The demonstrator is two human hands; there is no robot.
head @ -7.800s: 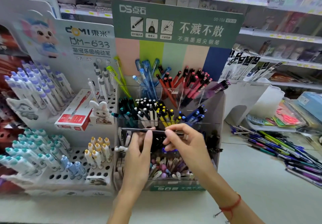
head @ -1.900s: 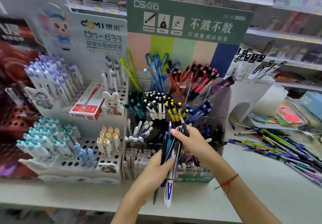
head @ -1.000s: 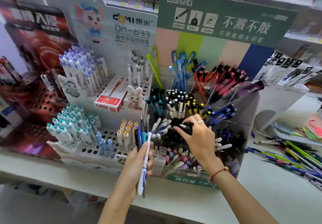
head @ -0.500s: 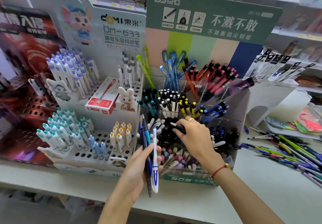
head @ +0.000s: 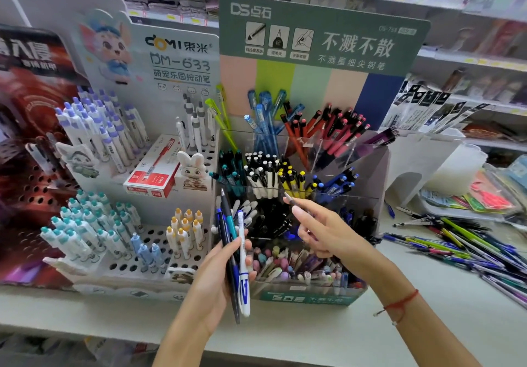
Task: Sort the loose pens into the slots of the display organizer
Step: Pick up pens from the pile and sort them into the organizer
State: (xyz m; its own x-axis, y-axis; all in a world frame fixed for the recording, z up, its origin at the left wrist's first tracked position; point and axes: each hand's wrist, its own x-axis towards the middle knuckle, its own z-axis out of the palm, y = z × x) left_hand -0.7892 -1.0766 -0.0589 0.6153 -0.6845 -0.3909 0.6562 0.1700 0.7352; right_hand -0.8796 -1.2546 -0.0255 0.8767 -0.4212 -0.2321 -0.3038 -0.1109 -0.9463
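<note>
Pens in both hands at the organizer

Pens (head: 235, 255) stand bunched in the left hand (head: 212, 284), whose grip is wrapped round their lower halves: a dark one, a teal one, a blue one and a white one with a blue label, tips up, in front of the lower left corner of the display organizer (head: 302, 215). The right hand (head: 325, 229) pinches a single dark pen (head: 291, 199) between thumb and forefinger (only its upper end shows), held over the organizer's middle tier, just below the yellow-capped pens (head: 296, 182). The clear organizer sits near the middle of the tabletop (head: 328, 335), its slots filled by colour. To its left, touching it, stands a white peg-hole display (head: 137, 241) with pastel pens and a red box (head: 152, 174). More loose pens (head: 462, 244) lie scattered toward the tabletop's right edge. A red cord (head: 399, 304) circles the right wrist.
</note>
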